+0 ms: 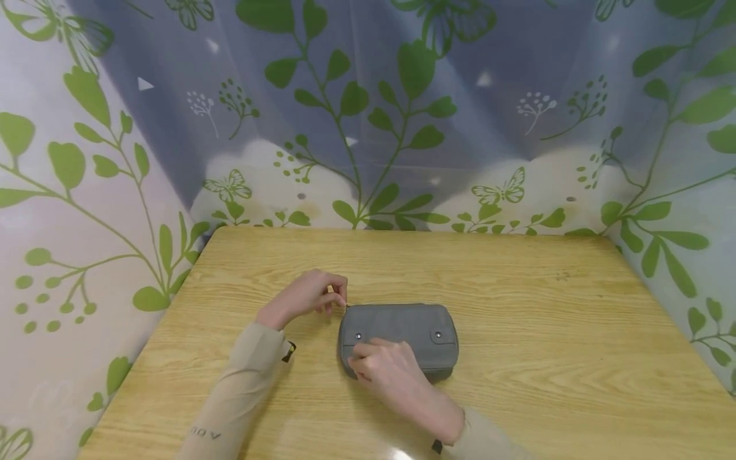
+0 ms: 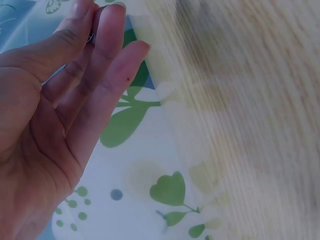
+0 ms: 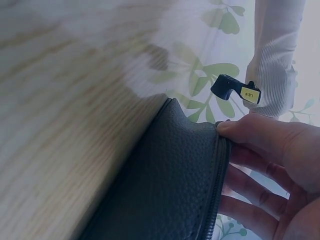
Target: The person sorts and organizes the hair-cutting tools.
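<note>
A grey zippered pouch [image 1: 397, 319] with two metal snaps on its upper face lies flat on the wooden table. At its far left corner, my left hand [image 1: 313, 295] pinches the small zipper pull between thumb and fingertips. Only a glint of metal shows between those fingers in the left wrist view, where the hand [image 2: 55, 95] hides most of the pull. My right hand [image 1: 391, 374] holds the pouch by its near left part. Seen from the right wrist, the thumb of that hand [image 3: 280, 165] presses the pouch's zipped edge [image 3: 218, 175], with the other fingers against the side.
The wooden table [image 1: 546, 332] extends around the pouch on all sides. Behind it and at both sides hangs a curtain-like backdrop [image 1: 368, 128] printed with leaves and butterflies. A small black device with a yellow label [image 3: 250, 94] sits at the left sleeve.
</note>
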Motion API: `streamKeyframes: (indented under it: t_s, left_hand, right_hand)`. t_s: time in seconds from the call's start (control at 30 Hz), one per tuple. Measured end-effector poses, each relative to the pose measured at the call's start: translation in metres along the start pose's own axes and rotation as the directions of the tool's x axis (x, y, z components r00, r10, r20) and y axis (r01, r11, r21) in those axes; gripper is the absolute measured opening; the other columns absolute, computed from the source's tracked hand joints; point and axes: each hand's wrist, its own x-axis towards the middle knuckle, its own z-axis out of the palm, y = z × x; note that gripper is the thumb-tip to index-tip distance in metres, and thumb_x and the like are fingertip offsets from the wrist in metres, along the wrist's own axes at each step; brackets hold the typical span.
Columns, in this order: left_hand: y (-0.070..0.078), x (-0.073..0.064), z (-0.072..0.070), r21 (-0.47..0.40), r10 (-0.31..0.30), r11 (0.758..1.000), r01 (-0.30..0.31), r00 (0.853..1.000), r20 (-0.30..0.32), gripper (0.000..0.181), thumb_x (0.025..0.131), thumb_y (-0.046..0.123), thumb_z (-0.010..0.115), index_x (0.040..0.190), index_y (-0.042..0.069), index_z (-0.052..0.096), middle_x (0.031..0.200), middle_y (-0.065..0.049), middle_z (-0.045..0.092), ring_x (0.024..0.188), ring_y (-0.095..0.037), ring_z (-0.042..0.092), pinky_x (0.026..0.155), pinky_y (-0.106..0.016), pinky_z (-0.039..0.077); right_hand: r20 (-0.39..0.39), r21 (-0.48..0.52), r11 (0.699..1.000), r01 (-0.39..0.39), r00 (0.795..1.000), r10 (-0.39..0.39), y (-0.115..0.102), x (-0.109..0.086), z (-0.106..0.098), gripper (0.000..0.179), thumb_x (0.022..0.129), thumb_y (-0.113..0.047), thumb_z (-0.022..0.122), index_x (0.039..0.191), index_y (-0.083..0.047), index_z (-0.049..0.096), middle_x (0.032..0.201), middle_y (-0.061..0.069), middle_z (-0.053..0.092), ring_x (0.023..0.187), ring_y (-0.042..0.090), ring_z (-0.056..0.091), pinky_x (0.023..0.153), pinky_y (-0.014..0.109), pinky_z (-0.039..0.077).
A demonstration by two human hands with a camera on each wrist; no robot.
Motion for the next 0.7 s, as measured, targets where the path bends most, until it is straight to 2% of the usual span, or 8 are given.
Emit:
streamKeyframes:
  t_s: [0.17, 0.33, 0.57, 0.7]
  left_hand:
    - [0.005, 0.003, -0.004, 0.024, 0.01, 1.0, -0.01, 1.0, 0.008, 0.013, 0.099, 0.011, 0.065, 0.087, 0.008, 0.069, 0.09, -0.006, 0.072, 0.067, -0.026, 0.069, 0.056, -0.028, 0.054]
    - [0.01, 0.007, -0.004, 0.056, 0.021, 0.998, -0.021, 1.0, 0.007, 0.013, 0.099, 0.01, 0.065, 0.086, 0.009, 0.067, 0.091, -0.004, 0.073, 0.066, -0.024, 0.069, 0.057, -0.027, 0.053]
    - [0.018, 0.013, 0.004, 0.177, 0.051, 0.983, -0.046, 0.998, -0.025, 0.013, 0.099, 0.016, 0.065, 0.086, 0.017, 0.07, 0.087, 0.005, 0.073, 0.065, -0.016, 0.067, 0.059, -0.026, 0.049]
    - [0.02, 0.016, 0.007, 0.211, 0.065, 0.976, -0.054, 0.997, -0.048, 0.013, 0.097, 0.018, 0.068, 0.085, 0.021, 0.07, 0.088, 0.008, 0.073, 0.066, -0.014, 0.069, 0.062, -0.027, 0.051]
  right_hand:
    - [0.036, 0.057, 0.998, -0.017, 0.999, 0.015, 0.0, 0.002, 0.0, 0.025, 0.071, 0.003, 0.082, 0.067, -0.02, 0.072, 0.072, -0.014, 0.061, 0.056, 0.001, 0.035, 0.045, 0.008, 0.017]
    - [0.045, 0.061, 0.998, -0.007, 0.999, 0.004, 0.001, 0.003, 0.001, 0.021, 0.072, -0.001, 0.084, 0.072, -0.02, 0.076, 0.073, -0.014, 0.062, 0.057, 0.001, 0.039, 0.046, 0.008, 0.019]
    - [0.058, 0.064, 0.998, -0.003, 0.998, -0.001, 0.002, 0.002, 0.001, 0.02, 0.071, -0.003, 0.085, 0.073, -0.022, 0.077, 0.071, -0.014, 0.058, 0.056, 0.002, 0.042, 0.044, 0.009, 0.021]
    - [0.053, 0.058, 0.998, -0.005, 0.999, 0.002, 0.003, 0.002, 0.002, 0.02, 0.069, -0.004, 0.086, 0.073, -0.022, 0.078, 0.071, -0.014, 0.059, 0.056, 0.003, 0.045, 0.043, 0.01, 0.023]
